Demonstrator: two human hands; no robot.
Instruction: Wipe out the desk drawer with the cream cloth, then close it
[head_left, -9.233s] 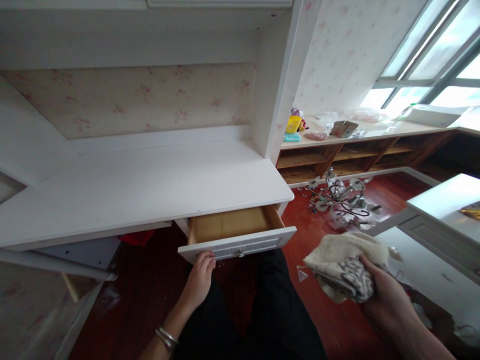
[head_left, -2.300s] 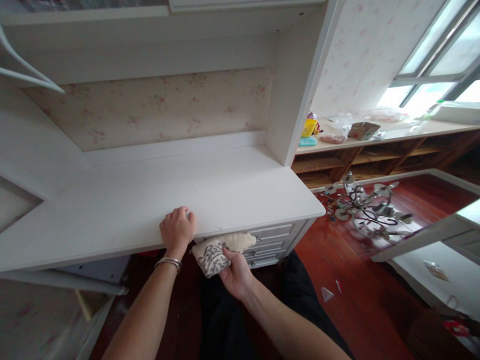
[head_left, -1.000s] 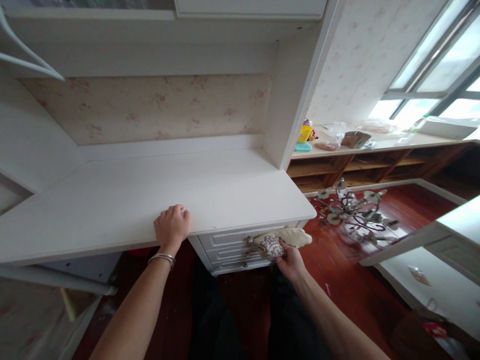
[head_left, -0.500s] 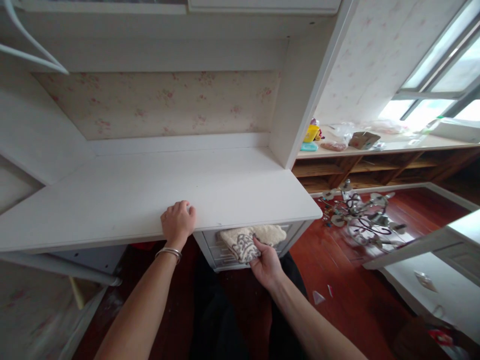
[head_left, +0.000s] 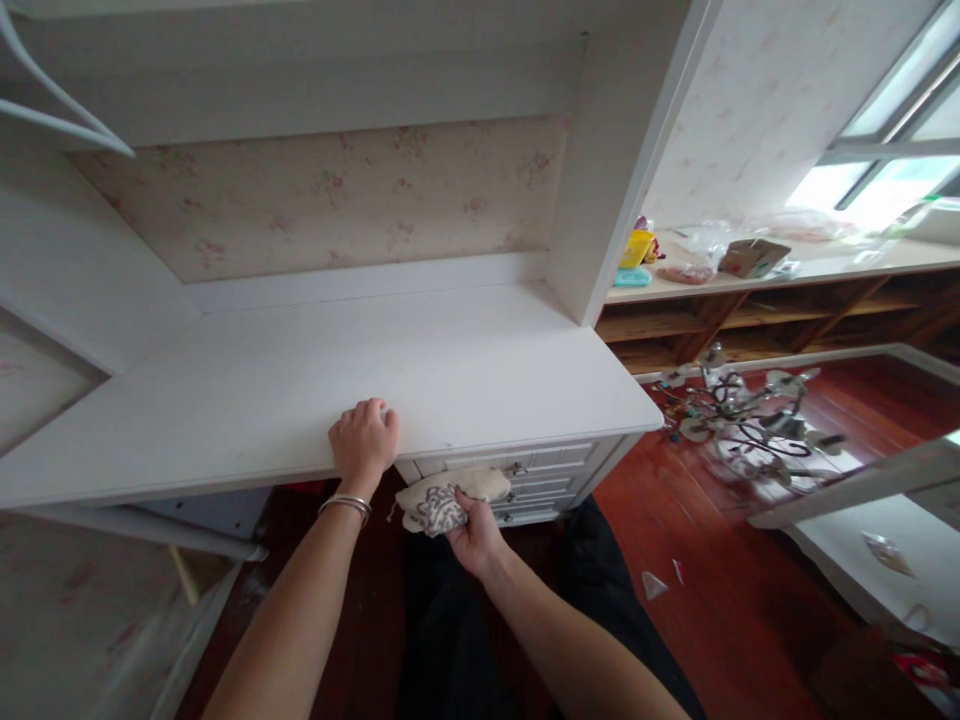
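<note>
A cream cloth point(head_left: 480, 484) with a grey-brown scroll pattern is bunched in my right hand point(head_left: 475, 535), thumb on top. It hangs just in front of the white drawers point(head_left: 551, 480) under the desk. My left hand point(head_left: 365, 440), with a bangle at the wrist, rests closed on the front edge of the white desktop point(head_left: 480, 370). Its fingers are curled, and a small greyish bit shows by the thumb, too small to name.
White cable loops point(head_left: 60, 115) hang at upper left. A chandelier point(head_left: 750, 415) lies on the red wood floor point(head_left: 637, 520) to the right. Beyond it, a low wooden shelf point(head_left: 750, 315) carries a yellow container point(head_left: 637, 247) and a cardboard box point(head_left: 754, 258). White furniture point(head_left: 847, 530) stands at right.
My right hand has moved left with the cloth, uncovering drawer knobs on the right. My left hand stays on the desk edge. The view has shifted slightly.
</note>
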